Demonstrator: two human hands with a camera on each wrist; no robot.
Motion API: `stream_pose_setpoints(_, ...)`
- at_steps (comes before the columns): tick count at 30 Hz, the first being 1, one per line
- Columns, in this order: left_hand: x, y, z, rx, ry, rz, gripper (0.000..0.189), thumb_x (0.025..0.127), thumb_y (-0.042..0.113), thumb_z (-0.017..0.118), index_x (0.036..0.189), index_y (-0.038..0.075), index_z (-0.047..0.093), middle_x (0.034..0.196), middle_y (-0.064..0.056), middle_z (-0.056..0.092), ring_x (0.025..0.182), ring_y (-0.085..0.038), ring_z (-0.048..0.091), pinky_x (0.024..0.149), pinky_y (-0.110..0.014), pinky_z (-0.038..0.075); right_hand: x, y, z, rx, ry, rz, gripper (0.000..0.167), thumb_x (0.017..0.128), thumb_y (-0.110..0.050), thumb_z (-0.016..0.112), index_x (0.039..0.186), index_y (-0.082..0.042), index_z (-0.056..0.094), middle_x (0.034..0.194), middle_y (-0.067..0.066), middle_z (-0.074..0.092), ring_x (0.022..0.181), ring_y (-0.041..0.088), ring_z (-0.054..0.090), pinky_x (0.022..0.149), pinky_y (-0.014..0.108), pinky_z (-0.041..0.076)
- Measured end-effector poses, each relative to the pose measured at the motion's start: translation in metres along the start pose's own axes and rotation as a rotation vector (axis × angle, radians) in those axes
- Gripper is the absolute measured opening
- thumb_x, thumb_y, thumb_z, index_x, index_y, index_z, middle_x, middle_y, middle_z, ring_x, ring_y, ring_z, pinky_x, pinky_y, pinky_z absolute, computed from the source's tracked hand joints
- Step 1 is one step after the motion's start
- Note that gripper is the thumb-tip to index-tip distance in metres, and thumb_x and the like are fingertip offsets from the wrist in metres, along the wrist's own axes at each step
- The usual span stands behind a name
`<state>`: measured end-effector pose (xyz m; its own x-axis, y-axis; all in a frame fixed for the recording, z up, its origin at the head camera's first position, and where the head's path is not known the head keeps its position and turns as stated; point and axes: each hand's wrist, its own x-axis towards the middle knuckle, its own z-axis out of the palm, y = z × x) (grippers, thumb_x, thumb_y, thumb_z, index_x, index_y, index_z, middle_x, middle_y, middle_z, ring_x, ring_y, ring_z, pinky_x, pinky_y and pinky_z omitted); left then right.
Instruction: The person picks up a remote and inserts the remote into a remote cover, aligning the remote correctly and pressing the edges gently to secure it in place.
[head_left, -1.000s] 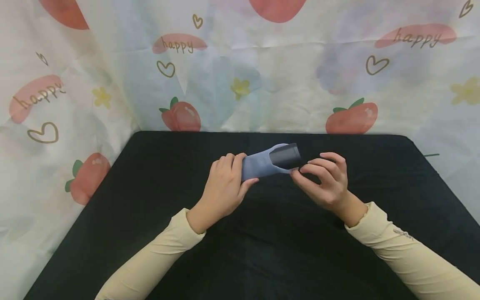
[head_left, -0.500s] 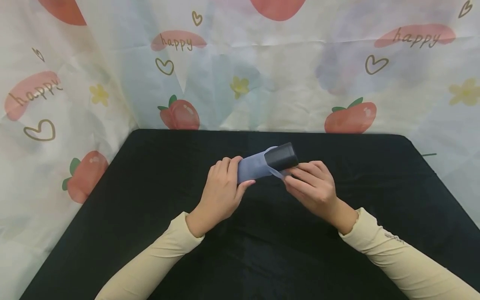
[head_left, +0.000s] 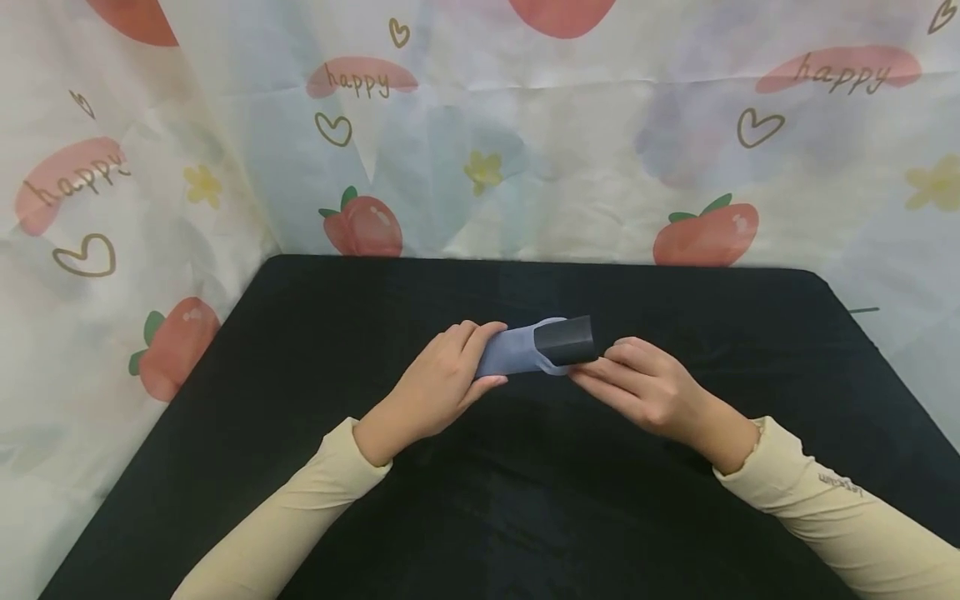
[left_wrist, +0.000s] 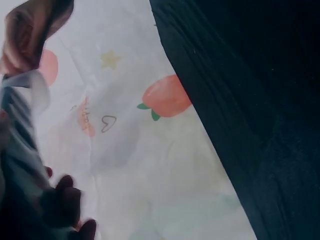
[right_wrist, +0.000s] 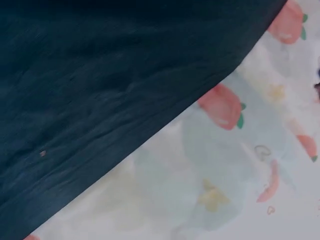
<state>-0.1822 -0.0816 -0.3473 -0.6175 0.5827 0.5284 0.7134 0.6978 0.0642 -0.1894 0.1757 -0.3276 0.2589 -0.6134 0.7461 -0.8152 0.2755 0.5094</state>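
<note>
In the head view my left hand (head_left: 438, 379) grips a blue-grey sleeve (head_left: 510, 351) by its left end, thumb below and fingers over the top. From the sleeve's right-hand opening sticks a smooth black piece (head_left: 566, 341), its kind unclear. At the opening's lower edge, my right hand (head_left: 648, 387) pinches the sleeve's rim, fingertips partly behind the black end. The left wrist view shows the right hand (left_wrist: 30, 35) at the pale, blurred sleeve edge (left_wrist: 40, 92), with dark left-hand fingers (left_wrist: 62, 205) below. The right wrist view shows neither hand clearly.
A black cloth (head_left: 525, 500) covers the table beneath both hands. Behind and to the left hangs a pale curtain (head_left: 570, 167) printed with peaches, hearts and flowers; it meets the table's far edge.
Both hands and the sleeve have dropped slightly toward me. My right fingers have drawn together at the sleeve's rim; half a second ago they pulled it outward, and now it lies nearer the black piece.
</note>
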Motion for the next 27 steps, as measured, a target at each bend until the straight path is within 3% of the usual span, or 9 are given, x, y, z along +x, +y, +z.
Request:
stream_pose_setpoints(4,0.002,-0.001,0.001,-0.024,-0.01,0.013,0.064,0.083,0.044,0.067,0.132,0.008,0.047,0.093,-0.006,0.055,0.075,-0.015,0.05,0.068,-0.027,0.045,0.0,-0.004,0.002,0.04,-0.069,-0.005,0.023,0.094,0.0,0.05,0.086,0.002,0.072,0.081,0.01,0.071,0.068,0.022,0.057,0.061,0.033,0.049)
stream_pose_setpoints(9,0.001,0.0,-0.003,-0.026,0.007,-0.021,0.055,0.086,0.041,0.065,0.127,0.008,0.05,0.093,-0.005,0.054,0.077,-0.016,0.05,0.07,-0.029,0.045,0.001,-0.002,0.001,0.056,-0.105,0.037,0.021,0.097,-0.005,0.047,0.088,0.001,0.066,0.081,0.009,0.067,0.069,0.023,0.056,0.064,0.034,0.049)
stream_pose_setpoints(13,-0.003,0.0,-0.009,-0.006,0.07,-0.021,0.053,0.093,0.049,0.049,0.124,0.006,0.051,0.092,-0.007,0.054,0.079,-0.018,0.05,0.071,-0.03,0.044,0.005,0.001,-0.005,0.039,-0.105,0.074,0.02,0.096,-0.006,0.046,0.09,0.002,0.063,0.079,0.011,0.063,0.071,0.024,0.054,0.067,0.034,0.047)
stream_pose_setpoints(18,-0.01,0.003,-0.01,0.0,0.16,-0.028,0.065,0.095,0.057,0.026,0.122,0.005,0.053,0.091,-0.009,0.055,0.077,-0.02,0.05,0.069,-0.032,0.044,0.011,0.0,-0.01,0.045,-0.107,0.084,0.018,0.095,-0.005,0.046,0.091,0.004,0.062,0.081,0.012,0.063,0.071,0.024,0.054,0.068,0.035,0.047)
stream_pose_setpoints(23,-0.014,0.005,-0.009,0.02,0.209,-0.03,0.066,0.095,0.058,0.025,0.121,0.005,0.054,0.09,-0.01,0.056,0.075,-0.021,0.051,0.067,-0.032,0.043,0.015,-0.003,-0.013,0.076,-0.151,0.089,0.022,0.094,-0.004,0.045,0.091,0.003,0.066,0.08,0.01,0.057,0.072,0.024,0.052,0.068,0.036,0.046)
stream_pose_setpoints(27,-0.016,0.006,-0.01,0.005,0.199,-0.03,0.065,0.095,0.058,0.025,0.122,0.005,0.054,0.089,-0.01,0.056,0.074,-0.02,0.051,0.067,-0.032,0.043,0.018,-0.008,-0.016,0.167,-0.141,0.096,0.025,0.094,-0.005,0.045,0.094,0.003,0.069,0.082,0.009,0.061,0.079,0.024,0.059,0.072,0.036,0.047)
